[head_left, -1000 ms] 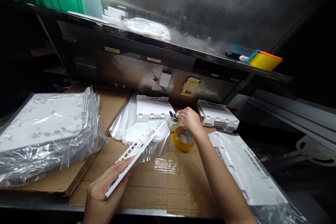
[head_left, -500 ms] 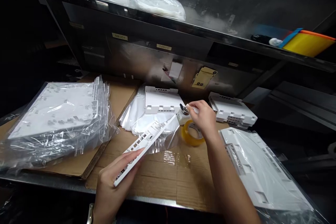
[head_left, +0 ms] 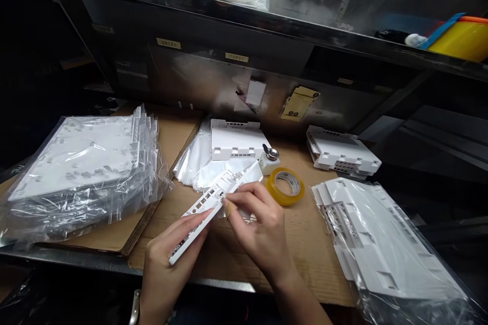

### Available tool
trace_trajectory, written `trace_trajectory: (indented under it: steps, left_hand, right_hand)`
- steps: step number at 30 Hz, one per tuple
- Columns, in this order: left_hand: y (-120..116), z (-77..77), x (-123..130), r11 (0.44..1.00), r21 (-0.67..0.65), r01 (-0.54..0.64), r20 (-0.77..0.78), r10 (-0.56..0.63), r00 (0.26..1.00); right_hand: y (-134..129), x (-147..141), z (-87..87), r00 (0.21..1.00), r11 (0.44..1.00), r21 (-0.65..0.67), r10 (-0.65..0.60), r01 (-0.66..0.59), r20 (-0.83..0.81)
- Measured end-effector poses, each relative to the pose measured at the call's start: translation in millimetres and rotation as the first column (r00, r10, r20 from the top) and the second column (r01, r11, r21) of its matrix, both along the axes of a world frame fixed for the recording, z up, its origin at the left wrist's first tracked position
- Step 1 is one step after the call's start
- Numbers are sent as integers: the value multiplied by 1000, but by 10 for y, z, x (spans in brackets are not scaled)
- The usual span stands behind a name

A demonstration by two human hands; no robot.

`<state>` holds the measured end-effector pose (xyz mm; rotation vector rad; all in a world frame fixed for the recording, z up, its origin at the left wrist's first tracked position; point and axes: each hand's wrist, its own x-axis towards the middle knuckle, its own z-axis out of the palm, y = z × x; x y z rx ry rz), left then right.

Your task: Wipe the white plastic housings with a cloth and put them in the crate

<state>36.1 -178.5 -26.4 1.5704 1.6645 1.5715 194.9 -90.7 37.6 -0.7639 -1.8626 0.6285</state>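
Note:
My left hand [head_left: 171, 249] grips the near end of a white plastic housing [head_left: 202, 206], fingers on one side and thumb on the other. The housing is held tilted, its slotted edge facing up. My right hand [head_left: 263, 226] is closed in a pinch against that edge near its middle; whatever is between the fingertips is hidden. One of its fingers has a tan covering at the tip. Just beyond the right hand stand a small white bottle with a metal dispenser top [head_left: 269, 158] and a roll of yellow tape [head_left: 285, 186] lying flat.
A bagged stack of white housings [head_left: 84, 157] rests on cardboard at left, and more bagged housings [head_left: 385, 238] lie at right. Further white housings [head_left: 238, 139] sit on plastic bags at the back and at the back right [head_left: 343, 151]. A shelf [head_left: 305, 30] runs above.
My right hand has left the dispenser bottle and come down and left to the housing's edge. The left hand still holds the housing in nearly the same place. The view has tipped slightly downward.

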Motion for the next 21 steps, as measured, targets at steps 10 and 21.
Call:
trace_trajectory:
  steps: [10,21]
  left_hand:
    - [22,64,39,1000,0,-16,-12,16,1000]
    - [49,139,48,1000,3,-27,33,27,999]
  right_hand:
    - [11,-9,-30,999,999,10,-35,35,-26]
    - [-121,-72,-22,995,995,37,96,-95,-35]
